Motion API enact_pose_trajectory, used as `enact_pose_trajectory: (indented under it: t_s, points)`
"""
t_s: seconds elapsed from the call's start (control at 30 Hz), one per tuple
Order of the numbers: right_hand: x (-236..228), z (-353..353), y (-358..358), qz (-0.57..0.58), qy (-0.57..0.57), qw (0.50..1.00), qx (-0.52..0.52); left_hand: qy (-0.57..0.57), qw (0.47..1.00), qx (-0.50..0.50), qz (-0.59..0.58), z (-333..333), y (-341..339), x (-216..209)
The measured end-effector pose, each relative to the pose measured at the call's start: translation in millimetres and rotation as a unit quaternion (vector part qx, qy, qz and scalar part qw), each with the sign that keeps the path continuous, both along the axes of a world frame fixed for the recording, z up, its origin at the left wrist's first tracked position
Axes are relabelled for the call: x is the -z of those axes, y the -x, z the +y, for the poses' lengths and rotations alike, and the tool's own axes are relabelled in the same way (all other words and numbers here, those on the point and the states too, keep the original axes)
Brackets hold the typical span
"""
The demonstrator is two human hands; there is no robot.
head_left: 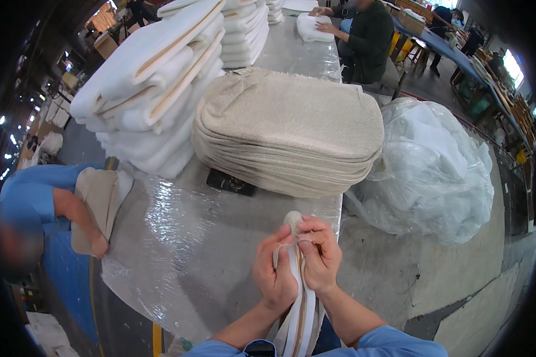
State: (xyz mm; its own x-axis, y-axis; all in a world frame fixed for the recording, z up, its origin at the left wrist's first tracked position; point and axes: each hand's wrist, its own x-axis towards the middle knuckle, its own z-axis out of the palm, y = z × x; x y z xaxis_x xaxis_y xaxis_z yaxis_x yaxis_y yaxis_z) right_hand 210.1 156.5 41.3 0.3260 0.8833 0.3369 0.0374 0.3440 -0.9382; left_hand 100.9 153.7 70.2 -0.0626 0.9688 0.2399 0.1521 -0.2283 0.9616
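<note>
- I see one beige cover (294, 220) with white padding (308, 309) inside; it is upheld in front of the person, at the near side of the table (202, 256).
- Two hands work on it: the left hand (277, 276) is curled nearly closed and grips one edge; the right hand (320, 256) is curled likewise, pinching the opposite edge.
- Beyond them is one stack of beige covers (292, 119), its layers too tight for me to count.
- One dark flat object (229, 182) lies at its base.
- To the left and behind stand three piles of white padding (155, 65).
- To the right is one clear plastic bag (435, 172), full of white material.
- Two co-workers are near: one at left with one beige piece (94, 208), one at the far side touching one white piece (314, 30).
</note>
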Motion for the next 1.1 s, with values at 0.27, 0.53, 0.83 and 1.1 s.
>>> enact_pose_trajectory:
  t_s: [0.27, 0.53, 0.83, 1.1]
  points:
    - [-0.4, 9.0, -14.9, 0.087, 0.039, 0.995, -0.014, -0.008, 0.935, 0.26, -0.242, 54.8, 29.7, 32.1]
    - [-31.8, 6.1, -19.0, 0.027, 0.005, 0.999, 0.023, 0.217, 0.877, 0.367, -0.221, 113.9, 5.1, 39.1]
    - [-52.9, 14.6, -28.5, -0.337, 0.024, 0.94, 0.049, 0.194, 0.9, 0.316, -0.229, 103.1, -2.2, 42.2]
    - [-52.7, 35.6, -35.5, -0.285, 0.029, 0.958, -0.006, 0.23, 0.898, 0.299, -0.228, 101.7, -3.0, 40.0]
